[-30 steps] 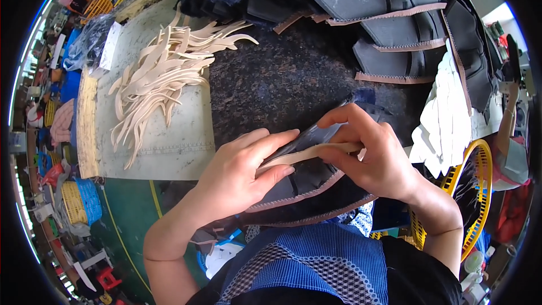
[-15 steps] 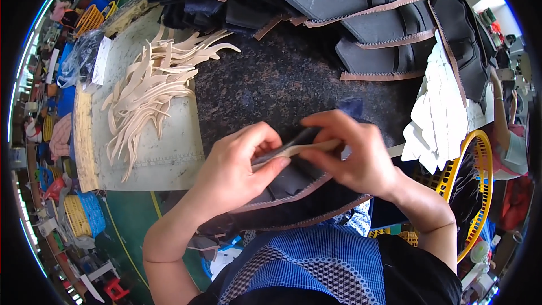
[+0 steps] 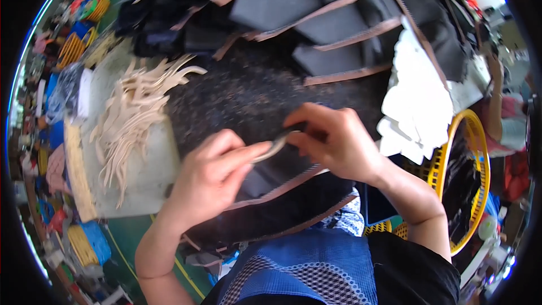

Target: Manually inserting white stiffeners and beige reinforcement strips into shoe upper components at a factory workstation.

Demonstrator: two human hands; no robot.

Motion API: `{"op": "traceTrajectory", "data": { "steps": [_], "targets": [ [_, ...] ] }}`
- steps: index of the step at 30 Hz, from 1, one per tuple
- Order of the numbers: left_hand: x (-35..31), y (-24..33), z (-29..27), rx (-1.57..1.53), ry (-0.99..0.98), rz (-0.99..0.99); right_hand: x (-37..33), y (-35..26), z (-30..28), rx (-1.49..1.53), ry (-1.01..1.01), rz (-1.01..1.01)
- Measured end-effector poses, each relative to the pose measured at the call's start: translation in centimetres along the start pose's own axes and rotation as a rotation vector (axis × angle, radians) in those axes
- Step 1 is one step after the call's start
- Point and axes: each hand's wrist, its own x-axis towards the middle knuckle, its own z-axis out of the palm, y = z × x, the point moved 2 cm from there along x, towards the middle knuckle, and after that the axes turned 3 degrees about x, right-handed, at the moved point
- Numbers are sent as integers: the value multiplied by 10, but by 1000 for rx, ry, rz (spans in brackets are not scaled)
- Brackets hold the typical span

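Note:
My left hand [image 3: 213,170] pinches one end of a cream curved strip [image 3: 272,152], its fingers closed on it. The other end is pinched in my right hand [image 3: 337,140], where a dark edge of material shows against the strip. Between the hands the strip bends in a slight curve. Below it, a dark grey shoe-upper-like panel [image 3: 263,184] with a brown zigzag-stitched edge hangs at the table's near edge, over another dark piece [image 3: 282,214]. Whether the strip is joined to the panel I cannot tell; motion blurs the picture.
A heap of similar cream strips [image 3: 132,116] lies on a pale board [image 3: 149,178] at left. Dark panels with brown edges [image 3: 339,39] overlap at the far side. White pieces [image 3: 415,99] are stacked at right, beside a yellow basket [image 3: 446,183]. A person [image 3: 505,118] is beyond it.
The whole view has shifted, so table items sit further left. My hands are slightly further apart; the strip between them now curves, where before it lay straighter along a dark edge.

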Motion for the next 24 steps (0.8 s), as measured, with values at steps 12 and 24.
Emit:
{"op": "traceTrajectory", "data": {
  "steps": [12, 24],
  "targets": [
    [93, 33, 21, 147, 13, 357, -94, 66, -180, -352, 704, 168],
    [196, 107, 182, 681, -135, 717, -78, 69, -203, -1110, 193, 325]
  ]
}}
